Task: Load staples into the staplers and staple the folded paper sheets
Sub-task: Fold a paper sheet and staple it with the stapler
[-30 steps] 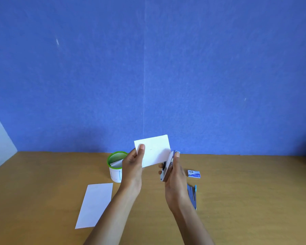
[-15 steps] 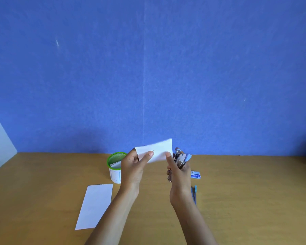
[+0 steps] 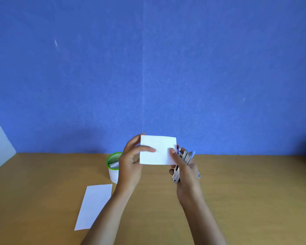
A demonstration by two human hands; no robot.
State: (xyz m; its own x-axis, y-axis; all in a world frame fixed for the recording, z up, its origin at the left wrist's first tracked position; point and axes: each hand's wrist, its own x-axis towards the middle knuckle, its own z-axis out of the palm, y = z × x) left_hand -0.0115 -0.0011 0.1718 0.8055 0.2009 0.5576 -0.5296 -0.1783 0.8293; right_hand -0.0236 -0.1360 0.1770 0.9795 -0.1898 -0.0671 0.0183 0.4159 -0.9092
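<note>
both hands hold a folded paper sheet [image 3: 157, 150] upright above the desk [image 3: 245, 191]. the left hand [image 3: 131, 165] pinches its left edge; the right hand [image 3: 185, 174] thumbs its right edge while clamped on a metal stapler [image 3: 181, 165]. a small staple mark shows mid-sheet. another folded sheet [image 3: 94, 206] lies flat beside a green-rimmed cup [image 3: 113, 165].
</note>
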